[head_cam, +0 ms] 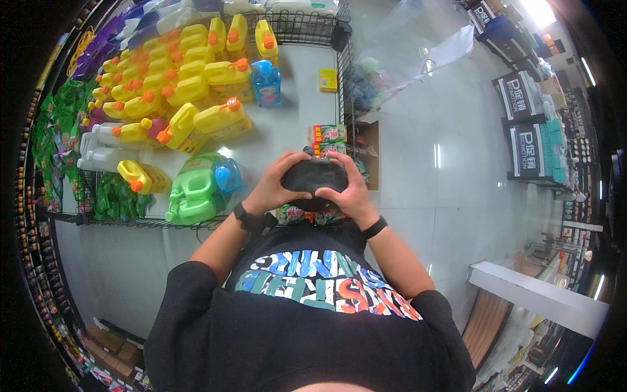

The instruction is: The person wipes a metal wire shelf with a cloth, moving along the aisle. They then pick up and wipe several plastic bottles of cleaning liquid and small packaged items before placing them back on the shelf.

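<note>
Between my left hand (281,179) and my right hand (348,188) is a black rounded bundle (313,176) with a finely ribbed surface. Both hands grip it from its sides, thumbs at the near edge and fingers around the far edge. What the bundle is made of cannot be told. Just beyond it lie green, red and white packs (329,133), stacked along the display's wire side. More such packs (291,214) show beneath my wrists. Left of my left hand are a clear bottle with a blue cap (229,175) and green jugs (195,188).
A wire-edged display (289,122) bears many yellow jugs (183,90) with orange caps, a blue pump bottle (266,83) and a small yellow box (328,80). A cardboard box (373,157) stands on the floor beside it. Stacked promotion-marked baskets (529,152) line the right.
</note>
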Action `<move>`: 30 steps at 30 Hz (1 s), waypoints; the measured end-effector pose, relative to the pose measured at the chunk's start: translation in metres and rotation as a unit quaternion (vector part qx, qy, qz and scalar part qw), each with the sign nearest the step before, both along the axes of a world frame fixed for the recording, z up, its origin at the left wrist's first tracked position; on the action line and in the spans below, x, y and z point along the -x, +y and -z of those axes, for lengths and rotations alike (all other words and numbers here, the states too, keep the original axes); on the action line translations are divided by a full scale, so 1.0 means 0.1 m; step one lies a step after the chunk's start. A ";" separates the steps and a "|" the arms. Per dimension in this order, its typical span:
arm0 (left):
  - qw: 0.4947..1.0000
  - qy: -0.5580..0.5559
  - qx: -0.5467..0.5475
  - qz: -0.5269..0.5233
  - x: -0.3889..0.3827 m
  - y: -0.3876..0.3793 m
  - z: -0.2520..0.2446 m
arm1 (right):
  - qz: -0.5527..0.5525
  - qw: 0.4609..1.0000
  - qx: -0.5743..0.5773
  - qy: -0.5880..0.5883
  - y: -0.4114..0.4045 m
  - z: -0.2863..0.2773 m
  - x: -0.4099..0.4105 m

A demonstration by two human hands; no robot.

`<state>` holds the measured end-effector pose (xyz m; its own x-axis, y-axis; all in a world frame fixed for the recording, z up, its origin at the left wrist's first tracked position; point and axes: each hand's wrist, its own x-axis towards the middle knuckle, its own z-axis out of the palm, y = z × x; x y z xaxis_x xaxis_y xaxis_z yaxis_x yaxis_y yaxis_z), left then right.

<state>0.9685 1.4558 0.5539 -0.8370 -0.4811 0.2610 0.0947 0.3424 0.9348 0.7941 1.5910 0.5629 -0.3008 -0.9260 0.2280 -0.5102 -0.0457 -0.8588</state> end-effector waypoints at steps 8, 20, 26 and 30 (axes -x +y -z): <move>0.963 0.050 -0.261 -0.048 -0.18 0.12 0.02 | -0.005 0.930 -0.125 -0.346 -0.21 0.04 -0.15; 0.897 0.109 -0.400 -0.151 0.10 -0.07 -0.25 | -0.016 0.967 -0.011 -0.252 -0.32 -0.29 -0.30; 0.933 0.121 -0.339 -0.025 0.02 -0.09 -0.47 | -0.025 0.996 0.021 -0.082 -0.27 -0.52 -0.23; 0.948 0.095 -0.301 -0.050 0.00 -0.07 -0.45 | 0.039 0.987 0.023 -0.151 -0.26 -0.41 -0.25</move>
<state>0.9682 1.4491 0.5990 -0.7454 -0.6643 0.0559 0.2755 -0.2306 0.9332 0.8189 1.5649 0.6038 -0.4318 -0.8881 0.1574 -0.2343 -0.0580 -0.9704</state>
